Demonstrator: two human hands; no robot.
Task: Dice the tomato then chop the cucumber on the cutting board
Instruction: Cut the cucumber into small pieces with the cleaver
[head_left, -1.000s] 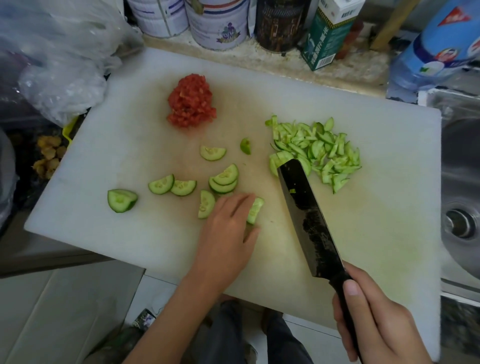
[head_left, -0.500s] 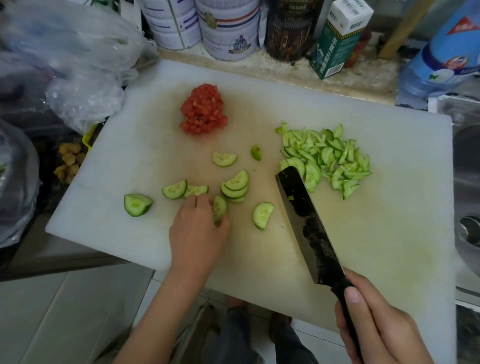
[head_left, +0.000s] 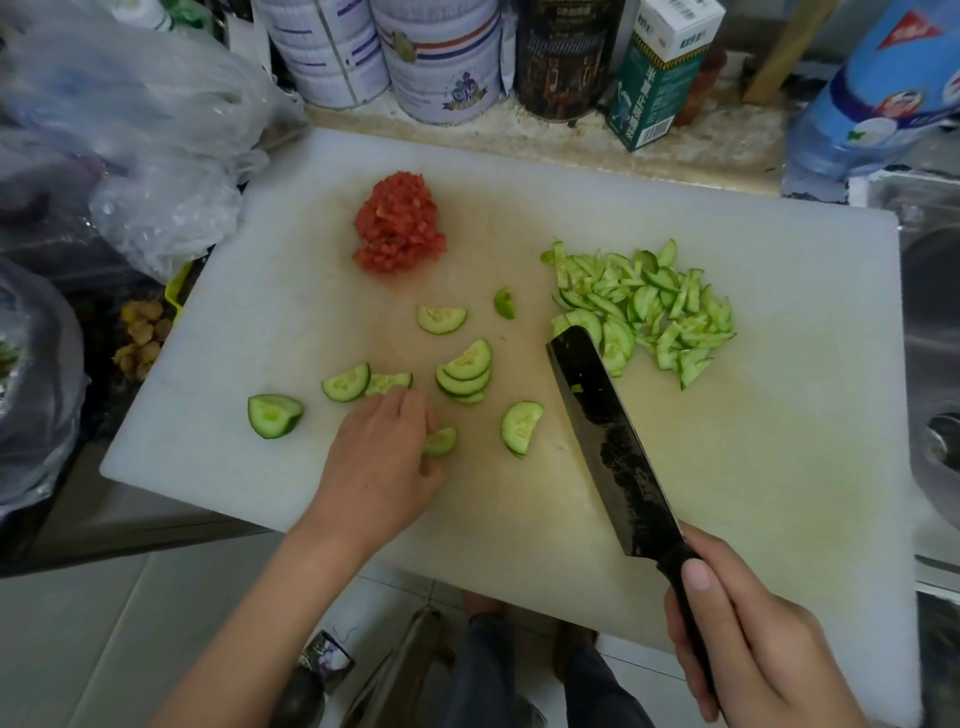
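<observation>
A white cutting board (head_left: 727, 467) carries a heap of diced tomato (head_left: 399, 228) at the back. To the right lies a pile of chopped cucumber strips (head_left: 649, 306). Several half-moon cucumber slices (head_left: 465, 371) and a thick cucumber end piece (head_left: 272, 414) are scattered across the left middle. My left hand (head_left: 379, 462) lies over these slices with curled fingers, pinching one cucumber slice (head_left: 441, 441) at its thumb side. My right hand (head_left: 748, 649) grips the black handle of a dark cleaver (head_left: 608, 441), whose blade tip reaches the edge of the chopped pile.
Tins (head_left: 441, 62), a dark jar (head_left: 566, 57) and a green carton (head_left: 660, 73) line the counter behind the board. Plastic bags (head_left: 145, 156) crowd the left side. A blue bottle (head_left: 883, 88) and a steel sink (head_left: 935, 364) are at the right.
My left hand has moved left from the slice near the knife to the slices farther left, leaving that slice lying alone. The knife has stayed by the chopped pile.
</observation>
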